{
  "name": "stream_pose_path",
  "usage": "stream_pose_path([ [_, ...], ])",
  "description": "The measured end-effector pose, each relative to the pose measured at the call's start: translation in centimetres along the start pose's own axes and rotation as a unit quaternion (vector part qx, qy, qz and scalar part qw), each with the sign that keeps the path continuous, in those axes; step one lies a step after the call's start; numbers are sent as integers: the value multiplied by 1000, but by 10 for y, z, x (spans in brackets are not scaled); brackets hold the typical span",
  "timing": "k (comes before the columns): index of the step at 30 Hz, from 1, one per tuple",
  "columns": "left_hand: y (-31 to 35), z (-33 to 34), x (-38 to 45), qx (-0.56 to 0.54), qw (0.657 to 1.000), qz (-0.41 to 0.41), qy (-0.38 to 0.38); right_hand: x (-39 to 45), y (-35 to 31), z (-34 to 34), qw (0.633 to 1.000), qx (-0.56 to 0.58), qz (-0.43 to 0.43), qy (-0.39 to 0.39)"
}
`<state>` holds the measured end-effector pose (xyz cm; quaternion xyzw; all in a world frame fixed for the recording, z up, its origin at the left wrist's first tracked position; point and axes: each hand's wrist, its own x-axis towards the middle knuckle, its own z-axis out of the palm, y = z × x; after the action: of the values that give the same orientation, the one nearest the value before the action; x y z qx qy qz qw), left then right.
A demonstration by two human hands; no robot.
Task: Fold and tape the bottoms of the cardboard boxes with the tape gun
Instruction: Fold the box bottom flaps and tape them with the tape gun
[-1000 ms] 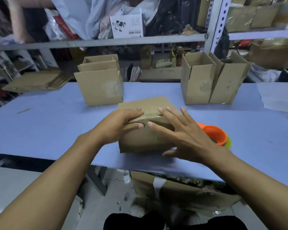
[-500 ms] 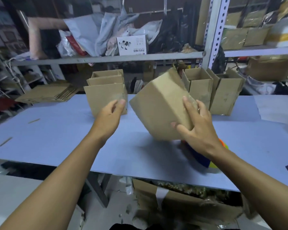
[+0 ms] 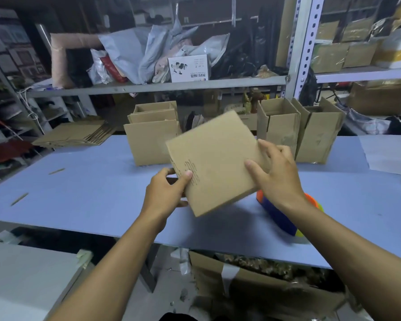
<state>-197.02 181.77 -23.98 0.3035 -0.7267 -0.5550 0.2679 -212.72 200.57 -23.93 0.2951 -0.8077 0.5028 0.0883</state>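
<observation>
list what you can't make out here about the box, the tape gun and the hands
Head view only:
- Box: its underside and any tape seam face away from the camera; only one plain face shows.
- Tape gun: mostly hidden by the right hand and wrist; roll and blade not visible.
- Left hand: fingers hidden behind the box, only the thumb shows on its face.
- Table: right end cut off by the frame edge.

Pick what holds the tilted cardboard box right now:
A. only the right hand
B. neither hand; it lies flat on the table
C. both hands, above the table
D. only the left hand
C: the left hand grips the cardboard box at its lower left corner and the right hand grips its right edge, above the table.
</observation>
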Motion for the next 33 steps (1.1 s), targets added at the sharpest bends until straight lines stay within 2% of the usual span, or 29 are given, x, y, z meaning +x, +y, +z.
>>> stream_pose_path([
  [3,-18,-1,-14,53,998,-45,-7,2,9,15,998,-59,17,-27],
  [5,-35,-1,-22,56,995,-80,-16,-2,17,32,989,-125,-18,-78],
  [9,-51,1,-24,60,993,-96,-26,-12,7,51,956,-242,-13,-165],
  [11,-51,2,-24,42,994,-97,-39,-20,-7,50,932,-300,-56,-197],
  [13,-48,4,-22,27,994,-98,-39,-30,-21,52,912,-321,-98,-234],
  [16,-49,5,-17,29,994,-99,-33,-43,-33,60,884,-334,-96,-311],
  [22,-48,-8,-10,49,993,-100,-26,-29,-38,50,849,-332,-139,-387],
  [24,-51,-18,-7,100,993,-60,8,-18,-33,36,830,-324,-149,-428],
  [25,-53,-24,-6,161,986,-14,32,-13,-29,28,820,-329,-148,-445],
  [27,-57,-34,-8,272,957,85,54,-6,-24,16,805,-342,-135,-465],
  [28,-58,-36,-9,298,945,127,34,-4,-23,13,801,-343,-128,-474],
  [30,-52,-37,-8,324,924,193,-66,-6,-24,9,796,-324,-126,-496],
  [33,-46,-28,-5,398,849,281,-206,-9,-28,7,793,-286,-176,-509],
])
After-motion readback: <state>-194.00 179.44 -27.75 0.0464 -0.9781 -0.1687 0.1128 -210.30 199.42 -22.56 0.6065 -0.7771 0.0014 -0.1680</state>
